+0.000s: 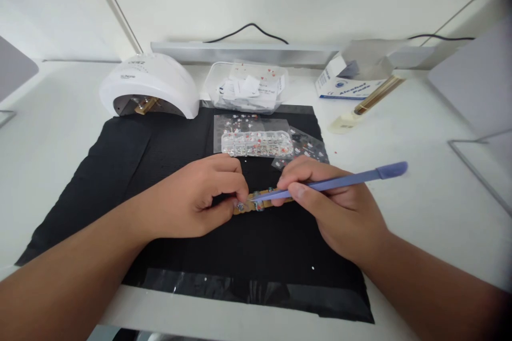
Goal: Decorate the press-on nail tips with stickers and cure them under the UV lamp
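L hand: our L hand (204, 191) pinches L end of gold strip (268, 203), thumb + forefinger closed on it
R hand: our R hand (340, 207) grips blue tweezers (340, 182), tips at strip's L half
Strip: mid of black mat (224, 261), on table (424, 202)
Far side: we see clear tray (256, 143) just beyond; white lamp (156, 77) far L, alc. pads box (350, 88) far R

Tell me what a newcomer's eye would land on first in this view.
Probably the lavender tweezers in the right hand, slanting down to a brown strip near center, with the left hand at its left end. Next come the domed white nail lamp, back left, and the Alcohol Pads box, back right.
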Motion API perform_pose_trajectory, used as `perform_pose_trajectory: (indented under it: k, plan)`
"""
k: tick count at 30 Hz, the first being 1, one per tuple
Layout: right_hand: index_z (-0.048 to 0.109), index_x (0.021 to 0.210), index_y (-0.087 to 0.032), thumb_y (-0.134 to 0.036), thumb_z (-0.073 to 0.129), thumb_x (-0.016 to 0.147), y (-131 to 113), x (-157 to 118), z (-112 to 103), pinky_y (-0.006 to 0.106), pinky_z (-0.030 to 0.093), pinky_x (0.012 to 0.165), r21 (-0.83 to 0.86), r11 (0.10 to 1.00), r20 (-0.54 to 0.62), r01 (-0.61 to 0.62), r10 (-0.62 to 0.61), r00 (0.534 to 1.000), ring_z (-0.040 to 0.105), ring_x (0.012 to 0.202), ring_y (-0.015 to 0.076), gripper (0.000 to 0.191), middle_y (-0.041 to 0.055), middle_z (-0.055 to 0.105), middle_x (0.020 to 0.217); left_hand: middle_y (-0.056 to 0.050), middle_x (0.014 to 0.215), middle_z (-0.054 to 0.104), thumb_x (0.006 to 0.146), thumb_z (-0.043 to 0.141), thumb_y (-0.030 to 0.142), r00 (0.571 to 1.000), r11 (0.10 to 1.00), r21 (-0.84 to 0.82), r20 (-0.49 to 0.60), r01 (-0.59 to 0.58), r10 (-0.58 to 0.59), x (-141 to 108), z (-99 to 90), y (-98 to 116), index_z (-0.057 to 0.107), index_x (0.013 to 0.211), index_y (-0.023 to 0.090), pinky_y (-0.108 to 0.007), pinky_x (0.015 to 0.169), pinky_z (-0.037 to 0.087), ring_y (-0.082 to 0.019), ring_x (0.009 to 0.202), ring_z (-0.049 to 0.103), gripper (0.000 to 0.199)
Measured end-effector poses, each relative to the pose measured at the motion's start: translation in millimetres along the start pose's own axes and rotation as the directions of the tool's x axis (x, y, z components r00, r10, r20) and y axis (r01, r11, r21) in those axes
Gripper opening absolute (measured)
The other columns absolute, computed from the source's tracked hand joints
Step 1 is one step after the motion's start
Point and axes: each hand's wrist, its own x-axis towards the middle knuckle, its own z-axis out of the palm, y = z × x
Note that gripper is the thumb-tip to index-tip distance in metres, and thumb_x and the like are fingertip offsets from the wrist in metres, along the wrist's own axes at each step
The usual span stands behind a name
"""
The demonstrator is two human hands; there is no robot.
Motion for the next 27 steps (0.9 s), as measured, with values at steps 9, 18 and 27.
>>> perform_pose_trajectory:
  k: [9,18,27]
  plan:
    - [0.072,0.083,-0.026,-0.023,0.060,0.089,15,3,-11,0.032,0.046,0.058,0.317,0.948,-0.052,0.029,-0.013,0.999,0.058,0.065,0.0156,0.013,0.0011,0.064,0.072,-0.005,0.089,0.057,0.084,0.050,0.003,0.996,0.999,0.014,0.085,0.029,-0.031,2,0.0,-1,0.068,0.089,0.015,-0.026,0.074,0.042,-0.014,0.082,0.053,0.023]
    - [0.073,0.082,-0.026,-0.024,0.060,0.089,17,10,-11,0.030,0.045,0.060,0.380,0.911,-0.083,0.158,-0.136,0.987,0.056,0.070,0.0166,0.015,0.0015,0.063,0.070,-0.006,0.089,0.060,0.079,0.052,0.001,0.996,1.000,-0.004,0.087,0.011,-0.010,1,1.0,0,0.069,0.088,0.015,-0.028,0.077,0.046,-0.016,0.084,0.055,0.024]
    - [0.074,0.080,-0.025,-0.028,0.063,0.086,13,11,-9,0.029,0.044,0.054,0.412,0.898,-0.095,0.153,-0.125,0.988,0.056,0.068,0.0179,0.013,0.0026,0.062,0.066,-0.005,0.087,0.060,0.074,0.048,-0.003,0.995,1.000,0.000,0.104,0.012,-0.012,2,1.5,-5,0.067,0.087,0.016,-0.029,0.080,0.046,-0.017,0.086,0.056,0.030]
